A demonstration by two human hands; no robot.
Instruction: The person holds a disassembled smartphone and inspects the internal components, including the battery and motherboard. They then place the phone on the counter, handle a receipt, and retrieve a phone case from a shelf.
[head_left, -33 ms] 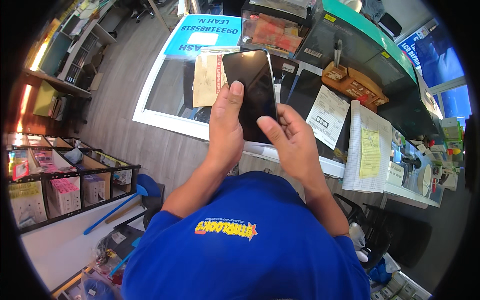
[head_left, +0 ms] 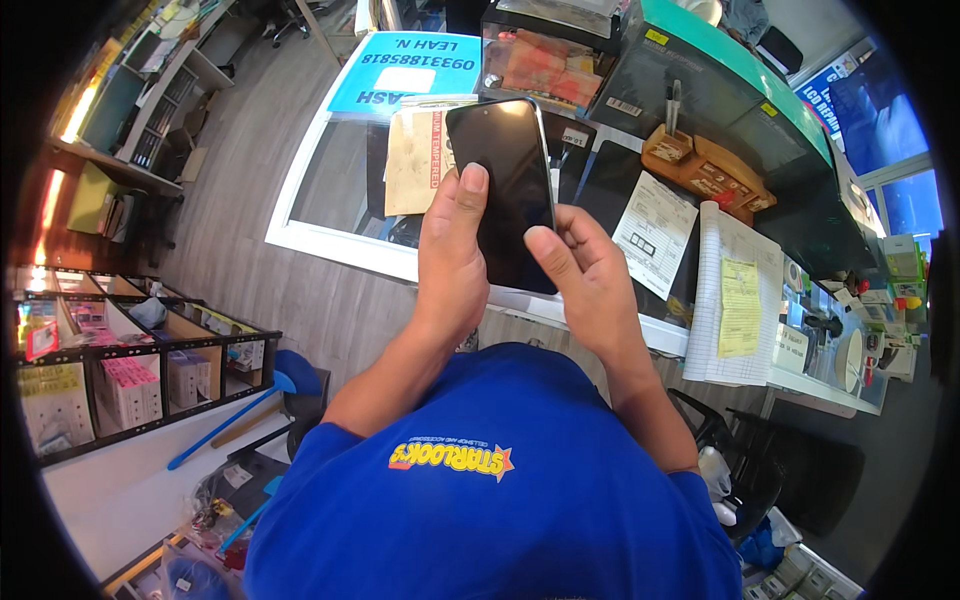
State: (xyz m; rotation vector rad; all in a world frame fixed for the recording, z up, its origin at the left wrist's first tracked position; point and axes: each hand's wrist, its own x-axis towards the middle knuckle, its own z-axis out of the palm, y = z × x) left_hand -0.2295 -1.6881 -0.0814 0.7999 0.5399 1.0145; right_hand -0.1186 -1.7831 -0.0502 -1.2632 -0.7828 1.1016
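A: While both sets of fingers clasp the dark smartphone, which step?
B: Screen smoothing; left hand grips, right hand braces. Next, judged: even thumb pressure above the worktop.

Two bare hands are in view, the left hand and the right hand. Between them is one black rectangular glass-faced phone. On the white-edged glass desk lie one tan paper packet, one white printed slip, one open lined notebook bearing one yellow note, and one brown cardboard tray. One blue rectangular sign lies at the desk's far end. One black wire rack with compartments stands at the left.
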